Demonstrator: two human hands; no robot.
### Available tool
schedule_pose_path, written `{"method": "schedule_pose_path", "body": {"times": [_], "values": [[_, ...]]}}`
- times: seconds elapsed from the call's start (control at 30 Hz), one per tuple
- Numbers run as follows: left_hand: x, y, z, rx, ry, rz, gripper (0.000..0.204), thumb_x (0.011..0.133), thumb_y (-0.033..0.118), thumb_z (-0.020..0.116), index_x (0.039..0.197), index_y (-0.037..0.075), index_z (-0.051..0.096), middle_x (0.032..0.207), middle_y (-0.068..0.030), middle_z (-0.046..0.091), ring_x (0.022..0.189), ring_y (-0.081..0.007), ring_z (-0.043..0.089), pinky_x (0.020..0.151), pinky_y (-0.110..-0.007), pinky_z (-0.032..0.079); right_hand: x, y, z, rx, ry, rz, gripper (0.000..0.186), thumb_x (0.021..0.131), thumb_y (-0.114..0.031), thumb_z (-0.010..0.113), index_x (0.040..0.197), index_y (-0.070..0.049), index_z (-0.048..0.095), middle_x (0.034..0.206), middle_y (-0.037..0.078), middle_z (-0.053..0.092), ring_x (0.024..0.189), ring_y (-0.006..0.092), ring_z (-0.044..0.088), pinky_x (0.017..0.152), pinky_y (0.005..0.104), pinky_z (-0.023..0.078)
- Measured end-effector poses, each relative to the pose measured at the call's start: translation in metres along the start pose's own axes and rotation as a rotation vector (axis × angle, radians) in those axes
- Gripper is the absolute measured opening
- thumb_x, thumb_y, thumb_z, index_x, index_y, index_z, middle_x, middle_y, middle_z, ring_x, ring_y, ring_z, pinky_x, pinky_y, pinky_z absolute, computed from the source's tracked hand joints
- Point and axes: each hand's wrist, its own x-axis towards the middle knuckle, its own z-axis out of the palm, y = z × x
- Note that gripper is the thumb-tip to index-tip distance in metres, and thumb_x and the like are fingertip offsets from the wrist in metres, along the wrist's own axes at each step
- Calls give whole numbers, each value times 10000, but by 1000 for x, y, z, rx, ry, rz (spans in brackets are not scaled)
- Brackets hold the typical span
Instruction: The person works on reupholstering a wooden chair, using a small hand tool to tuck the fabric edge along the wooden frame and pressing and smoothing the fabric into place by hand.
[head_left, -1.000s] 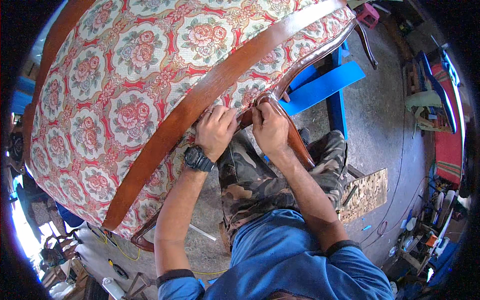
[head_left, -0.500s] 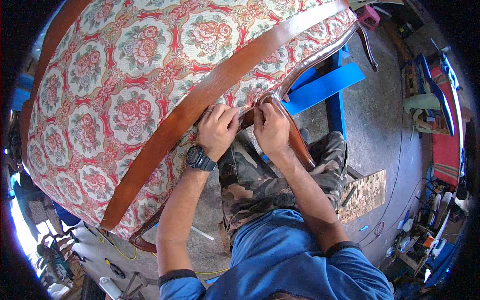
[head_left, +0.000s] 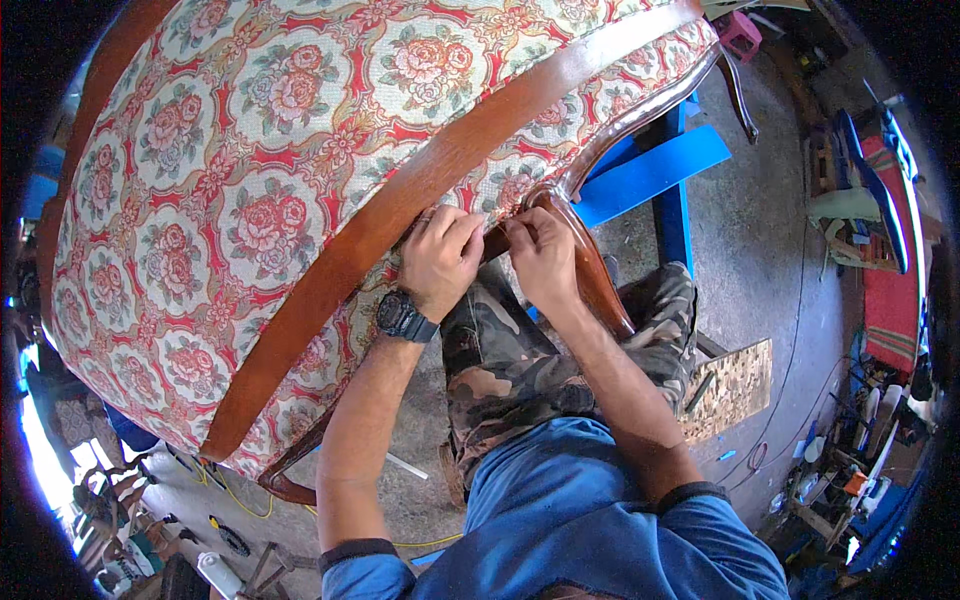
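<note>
A large piece of upholstered furniture in red and cream floral fabric fills the upper left. A curved brown wooden rail crosses it, and a glossy carved wooden leg curves down at its near edge. My left hand, with a dark watch at the wrist, is closed against the fabric edge just below the rail. Beside the top of the leg my right hand has its fingers pinched together at the lower fabric edge. Whatever lies between the fingers of either hand is too small or hidden to name.
Under the furniture stands a blue support. A speckled board lies on the floor to the right of my camouflage-trousered legs. At far right are a red striped panel and clutter; a yellow cord runs at lower left.
My right hand has shifted slightly down and its fingers have turned a little toward the left hand. The left hand stays almost in place, and the furniture looks unchanged.
</note>
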Motion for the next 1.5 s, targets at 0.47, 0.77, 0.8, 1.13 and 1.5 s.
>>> {"method": "schedule_pose_path", "body": {"times": [0.47,0.77,0.8,1.13,1.5], "values": [[-1,1,-1,-8,0,-19,177,853,10,763,1020,47,716,957,-88,669,877,-315,686,764,-426,564,7,-4,-8,412,-128,314,160,998,-86,673,862,-3,684,620,3,573,506,89,509,447,284,387],[-3,-2,-7,-106,-78,-65,230,874,-19,726,1099,27,723,1015,-113,687,933,-345,690,812,-432,563,8,-21,-21,-45,-236,75,156,958,-111,715,919,35,676,611,133,595,546,234,592,548,396,486],[-2,0,-9,-104,-79,-63,230,874,-19,726,1099,27,723,1015,-113,687,933,-345,690,812,-432,563,0,-17,-22,-82,-135,-58,149,941,-105,727,957,33,672,656,179,615,605,298,631,601,430,504],[-1,0,-18,-184,-126,-49,313,859,-64,702,1160,18,721,1067,-133,679,990,-348,682,857,-425,556,-6,-10,-17,-330,82,-406,111,936,-69,709,1014,4,677,871,242,719,813,452,704,724,508,549],[9,-6,-26,-67,-254,103,166,913,41,698,1079,32,706,1053,-94,659,1022,-317,646,872,-442,554,0,-26,-25,-105,-48,-90,189,976,-100,693,1113,30,689,898,217,743,795,391,719,755,450,567]]}}
